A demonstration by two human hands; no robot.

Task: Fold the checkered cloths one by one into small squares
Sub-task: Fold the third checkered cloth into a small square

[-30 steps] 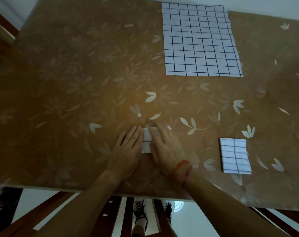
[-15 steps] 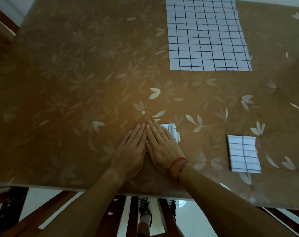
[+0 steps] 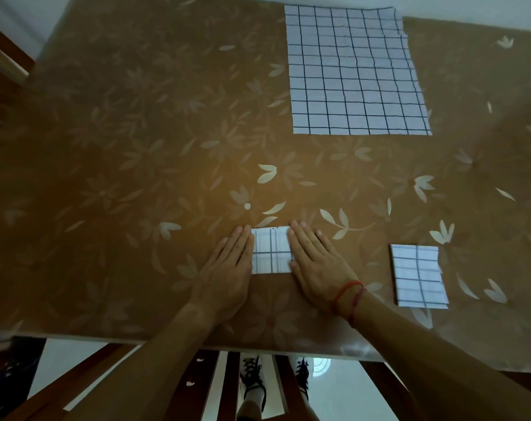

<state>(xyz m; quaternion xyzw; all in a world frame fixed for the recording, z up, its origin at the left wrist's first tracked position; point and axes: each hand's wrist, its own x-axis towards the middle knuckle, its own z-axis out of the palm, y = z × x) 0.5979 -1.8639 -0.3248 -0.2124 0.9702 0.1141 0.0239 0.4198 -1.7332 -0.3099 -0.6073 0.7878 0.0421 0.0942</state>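
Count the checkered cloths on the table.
3: spread cloth at the far edge, folded cloth between left hand and right hand, folded square at right. More may lie beneath.

Three checkered cloths (image 3: 356,71) — two folded squares (image 3: 271,250) (image 3: 419,275), one flat sheet (image 3: 356,71), two hands (image 3: 227,268) (image 3: 318,265)

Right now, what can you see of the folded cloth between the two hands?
The folded cloth is a small white rectangle with thin dark grid lines, lying flat on the brown flowered table near its front edge. The left hand lies flat on its left edge, the right hand on its right edge.
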